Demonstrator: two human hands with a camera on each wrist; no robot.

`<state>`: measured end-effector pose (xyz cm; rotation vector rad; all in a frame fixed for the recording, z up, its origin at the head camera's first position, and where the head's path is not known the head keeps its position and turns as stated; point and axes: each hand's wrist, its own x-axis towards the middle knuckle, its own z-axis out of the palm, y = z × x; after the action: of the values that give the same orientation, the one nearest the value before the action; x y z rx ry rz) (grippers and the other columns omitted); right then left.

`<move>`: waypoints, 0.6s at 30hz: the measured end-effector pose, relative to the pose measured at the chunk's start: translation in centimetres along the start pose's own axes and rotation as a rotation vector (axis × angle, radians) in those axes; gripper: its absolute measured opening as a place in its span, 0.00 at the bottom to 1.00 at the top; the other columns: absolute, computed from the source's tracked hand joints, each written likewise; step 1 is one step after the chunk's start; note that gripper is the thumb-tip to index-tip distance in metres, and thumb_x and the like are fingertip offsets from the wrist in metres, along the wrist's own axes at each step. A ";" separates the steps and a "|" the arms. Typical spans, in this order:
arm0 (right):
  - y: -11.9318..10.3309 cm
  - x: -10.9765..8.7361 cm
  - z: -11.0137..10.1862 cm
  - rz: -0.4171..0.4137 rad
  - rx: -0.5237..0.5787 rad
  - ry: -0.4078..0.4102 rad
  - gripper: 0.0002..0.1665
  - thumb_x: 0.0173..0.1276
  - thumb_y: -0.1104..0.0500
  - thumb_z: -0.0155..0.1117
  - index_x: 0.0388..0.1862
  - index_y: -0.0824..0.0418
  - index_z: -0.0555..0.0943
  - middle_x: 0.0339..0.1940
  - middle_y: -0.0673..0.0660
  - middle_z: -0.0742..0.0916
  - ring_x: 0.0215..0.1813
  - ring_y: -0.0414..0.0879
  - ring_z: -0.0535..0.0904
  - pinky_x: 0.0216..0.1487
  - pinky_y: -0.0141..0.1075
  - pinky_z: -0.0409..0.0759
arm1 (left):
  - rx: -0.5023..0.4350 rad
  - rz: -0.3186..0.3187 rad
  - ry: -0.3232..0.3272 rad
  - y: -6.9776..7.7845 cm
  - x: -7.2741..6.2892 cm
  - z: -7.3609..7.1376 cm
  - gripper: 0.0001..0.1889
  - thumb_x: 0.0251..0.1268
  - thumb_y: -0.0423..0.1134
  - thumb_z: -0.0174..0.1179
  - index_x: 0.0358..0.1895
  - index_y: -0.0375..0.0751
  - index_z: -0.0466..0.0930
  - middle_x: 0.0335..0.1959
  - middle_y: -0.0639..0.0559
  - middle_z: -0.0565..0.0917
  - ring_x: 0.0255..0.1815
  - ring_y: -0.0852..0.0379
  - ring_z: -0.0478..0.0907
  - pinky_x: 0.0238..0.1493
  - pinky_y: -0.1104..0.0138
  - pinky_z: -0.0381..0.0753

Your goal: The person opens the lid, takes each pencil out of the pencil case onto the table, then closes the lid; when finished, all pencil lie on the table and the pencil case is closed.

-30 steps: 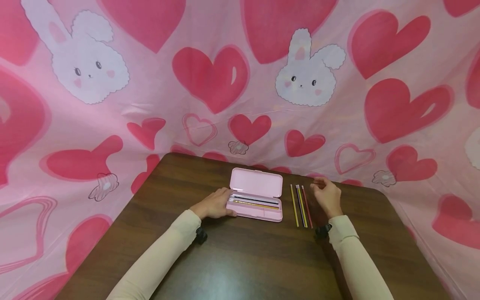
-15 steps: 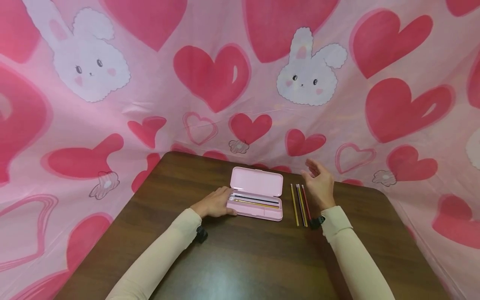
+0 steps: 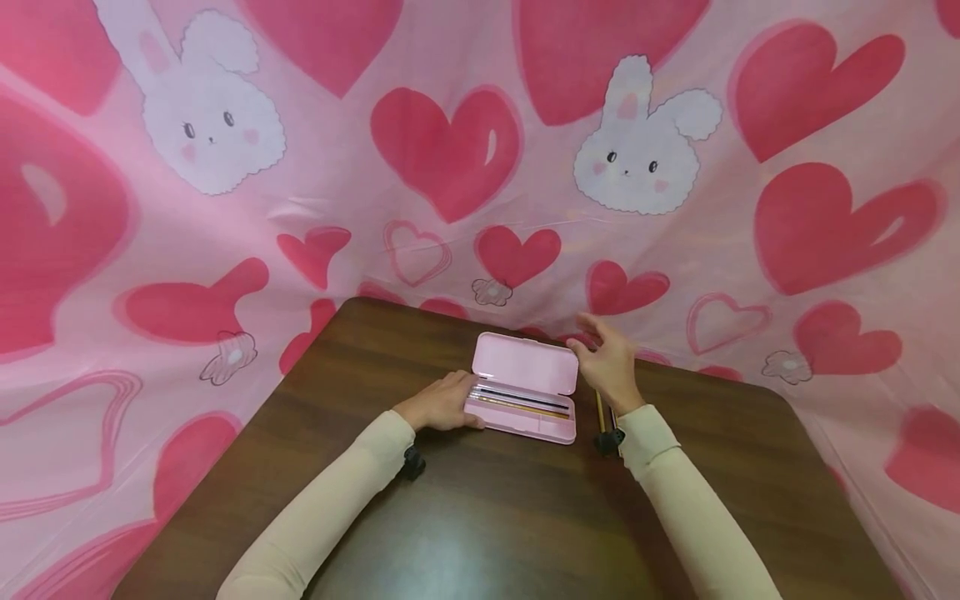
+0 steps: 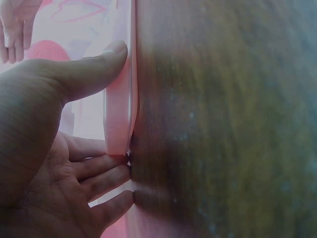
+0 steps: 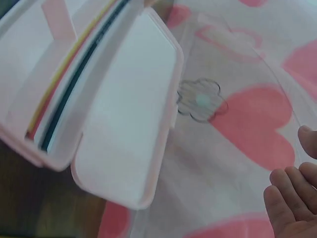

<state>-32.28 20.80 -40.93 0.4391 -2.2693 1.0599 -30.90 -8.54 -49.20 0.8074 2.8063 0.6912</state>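
Observation:
A pink pencil case [image 3: 501,416] lies with its lid [image 3: 525,363] swung back. Inside its rear compartment, pencils [image 3: 525,405] lie lengthwise; the right wrist view shows a yellow pencil [image 5: 64,67] beside a dark one [image 5: 85,69]. My left hand [image 3: 441,402] holds the case's left end, thumb [image 4: 101,69] against the front wall and fingers around the end. Raised at the lid's right side, my right hand [image 3: 609,367] has loosely spread fingers and nothing in them. Beneath its wrist are loose pencils [image 3: 600,408], mostly hidden by hand and sleeve.
Everything lies on a dark brown wooden table [image 3: 450,517] with rounded back corners. Close behind it hangs a pink cloth [image 3: 540,183] printed with hearts and rabbits. A small black wrist camera [image 3: 609,442] overlaps the loose pencils.
My right hand has moved left from beyond the loose pencils to the lid's right edge, now covering most of them. My left hand stays on the case. The head view has shifted slightly.

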 end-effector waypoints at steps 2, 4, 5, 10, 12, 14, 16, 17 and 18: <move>-0.1 -0.1 0.7 -0.019 -0.018 -0.016 0.27 0.59 0.67 0.76 0.59 0.64 0.83 0.55 0.64 0.89 0.55 0.60 0.87 0.56 0.52 0.84 | -0.005 0.002 0.001 0.0 0.0 0.0 0.45 0.58 0.57 0.72 0.73 0.38 0.64 0.66 0.41 0.73 0.68 0.44 0.70 0.72 0.50 0.69; -0.3 -0.3 1.2 -0.019 -0.013 -0.049 0.26 0.60 0.66 0.75 0.59 0.63 0.83 0.55 0.63 0.89 0.54 0.59 0.88 0.56 0.52 0.83 | -0.002 0.000 -0.001 0.1 0.0 0.0 0.45 0.58 0.57 0.71 0.74 0.38 0.64 0.66 0.41 0.73 0.68 0.44 0.70 0.73 0.50 0.69; -0.4 -0.4 1.6 -0.027 -0.013 -0.060 0.26 0.59 0.66 0.75 0.58 0.63 0.84 0.53 0.63 0.89 0.52 0.58 0.88 0.55 0.53 0.84 | -0.002 0.000 -0.002 0.1 0.0 0.0 0.45 0.58 0.57 0.71 0.74 0.38 0.64 0.66 0.41 0.73 0.68 0.44 0.70 0.73 0.50 0.69; -0.6 -1.0 3.1 -0.037 -0.046 -0.188 0.21 0.60 0.67 0.75 0.54 0.63 0.85 0.47 0.61 0.91 0.49 0.55 0.89 0.55 0.50 0.85 | 0.002 -0.006 -0.006 0.1 0.0 -0.1 0.46 0.59 0.58 0.71 0.75 0.38 0.63 0.67 0.41 0.73 0.69 0.44 0.69 0.73 0.50 0.68; -0.6 -1.4 3.7 -0.027 -0.069 -0.259 0.21 0.60 0.67 0.75 0.53 0.62 0.85 0.46 0.60 0.91 0.49 0.54 0.89 0.55 0.49 0.86 | 0.005 -0.009 -0.008 0.1 0.0 -0.1 0.47 0.59 0.58 0.71 0.75 0.38 0.62 0.68 0.41 0.72 0.70 0.44 0.69 0.74 0.50 0.68; -0.5 -1.9 4.3 -0.017 -0.083 -0.328 0.20 0.61 0.67 0.74 0.53 0.62 0.86 0.47 0.59 0.91 0.50 0.53 0.88 0.55 0.49 0.85 | 0.004 -0.013 -0.011 0.1 0.0 -0.1 0.47 0.59 0.58 0.71 0.76 0.37 0.61 0.69 0.40 0.72 0.71 0.44 0.69 0.74 0.50 0.67; -0.4 -2.4 4.8 -0.009 -0.095 -0.382 0.19 0.61 0.67 0.73 0.53 0.62 0.86 0.48 0.59 0.91 0.50 0.53 0.89 0.56 0.49 0.85 | 0.001 -0.013 -0.012 0.1 0.0 -0.1 0.47 0.59 0.58 0.71 0.76 0.37 0.61 0.69 0.40 0.72 0.71 0.43 0.69 0.74 0.50 0.67; -0.3 -2.6 5.1 -0.012 -0.094 -0.406 0.19 0.61 0.68 0.73 0.52 0.63 0.86 0.48 0.59 0.91 0.50 0.53 0.89 0.56 0.49 0.85 | 0.000 -0.012 -0.013 0.1 0.1 -0.1 0.48 0.59 0.59 0.71 0.76 0.37 0.61 0.69 0.40 0.72 0.71 0.43 0.69 0.74 0.50 0.67; -0.2 -2.9 5.3 -0.012 -0.096 -0.429 0.18 0.62 0.69 0.72 0.51 0.63 0.86 0.47 0.59 0.91 0.49 0.52 0.89 0.56 0.49 0.85 | 0.000 -0.012 -0.013 0.1 0.1 -0.1 0.48 0.59 0.59 0.71 0.76 0.37 0.61 0.69 0.40 0.72 0.70 0.43 0.69 0.74 0.50 0.67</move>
<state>-31.94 16.72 -45.36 0.6929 -2.6730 0.9117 -30.98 -8.49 -49.07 0.7918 2.7973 0.6825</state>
